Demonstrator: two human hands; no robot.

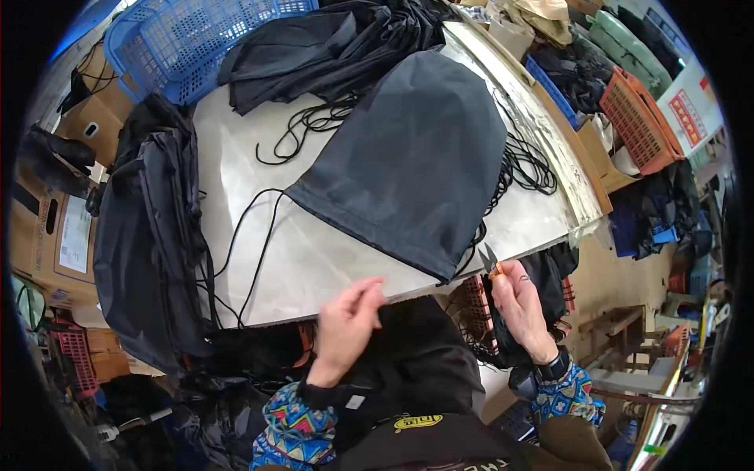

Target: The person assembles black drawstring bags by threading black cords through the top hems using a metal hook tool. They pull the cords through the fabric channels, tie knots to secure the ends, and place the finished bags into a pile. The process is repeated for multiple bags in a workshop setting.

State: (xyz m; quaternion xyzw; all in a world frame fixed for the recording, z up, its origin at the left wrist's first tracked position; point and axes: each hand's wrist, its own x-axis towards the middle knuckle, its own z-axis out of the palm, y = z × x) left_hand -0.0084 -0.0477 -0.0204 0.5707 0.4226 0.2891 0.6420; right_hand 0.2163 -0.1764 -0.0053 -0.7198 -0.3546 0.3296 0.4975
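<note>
A dark drawstring bag lies flat on the pale tabletop, its hemmed mouth towards me and a black cord trailing from its left corner. My right hand, just off the table's front edge, grips a small pair of snips with orange handles; the blades point up and away, close to the bag's right corner. Short of the bag's mouth, my left hand is at the table edge. Its fingers are curled together, slightly blurred, with nothing visible in them.
A pile of dark bags lies at the far side beside a blue plastic basket. More dark bags hang over the table's left edge. Loose black cords lie right of the bag. An orange crate stands beyond at the right.
</note>
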